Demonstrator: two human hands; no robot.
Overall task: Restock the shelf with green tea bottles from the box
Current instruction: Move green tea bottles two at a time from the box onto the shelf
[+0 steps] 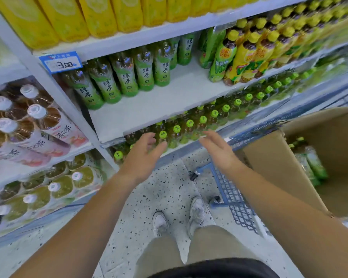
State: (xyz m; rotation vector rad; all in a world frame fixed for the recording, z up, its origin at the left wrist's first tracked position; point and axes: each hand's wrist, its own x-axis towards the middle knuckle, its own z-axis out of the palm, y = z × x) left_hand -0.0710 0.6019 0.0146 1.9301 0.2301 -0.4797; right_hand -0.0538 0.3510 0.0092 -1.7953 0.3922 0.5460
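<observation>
The white shelf [169,101] before you carries a row of green tea bottles [127,77] along its left and back. The cardboard box [279,167] stands at your right, with boxed bottles [313,163] inside. Your left hand [143,155] and right hand [217,149] are near the shelf edge, fingers loosely spread, holding nothing.

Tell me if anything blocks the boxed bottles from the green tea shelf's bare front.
Nothing visible. The box stands open, bottles exposed; the shelf front is bare; left hand and right hand hold nothing.
</observation>
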